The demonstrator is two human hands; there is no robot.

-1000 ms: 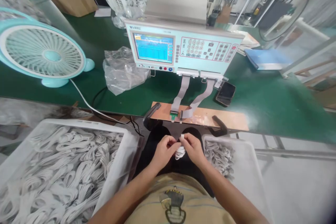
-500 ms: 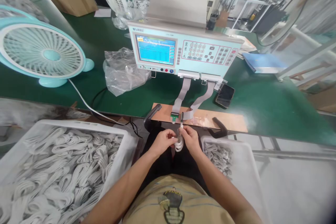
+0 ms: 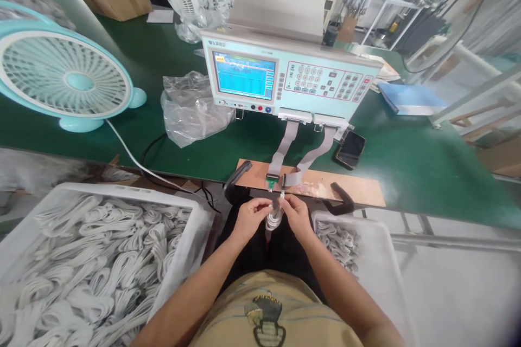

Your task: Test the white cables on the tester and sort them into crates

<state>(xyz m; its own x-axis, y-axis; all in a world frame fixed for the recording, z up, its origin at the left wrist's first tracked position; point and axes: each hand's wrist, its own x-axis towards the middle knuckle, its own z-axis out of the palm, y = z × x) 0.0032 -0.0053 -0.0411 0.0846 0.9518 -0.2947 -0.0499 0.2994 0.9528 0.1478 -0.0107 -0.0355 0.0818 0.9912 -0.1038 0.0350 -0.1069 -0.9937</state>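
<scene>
A coiled white cable [image 3: 274,220] hangs between my hands, just below the table's front edge. My left hand [image 3: 251,220] is closed in a pinch on one end of it. With thumb and finger my right hand [image 3: 297,218] grips the other end, right at the dark connector [image 3: 284,181] of the right-hand grey ribbon cable [image 3: 306,165]. Whether that end is fully seated is too small to tell. Just ahead of my left fingertips is a small green circuit board [image 3: 271,183], on the end of the left ribbon cable [image 3: 282,152].
The ribbon cables run from a tester with a lit screen [image 3: 246,77]. A wooden strip [image 3: 362,190] lies along the table edge, with black clamps [image 3: 341,199] on it. White bins [image 3: 199,227] of cables flank me. A phone [image 3: 350,149] and a blue fan [image 3: 79,81] stand on the table.
My left hand has shifted slightly up and left, bringing its cable end closer to the green board. The coil swings a little left. My right hand stays at the right connector.
</scene>
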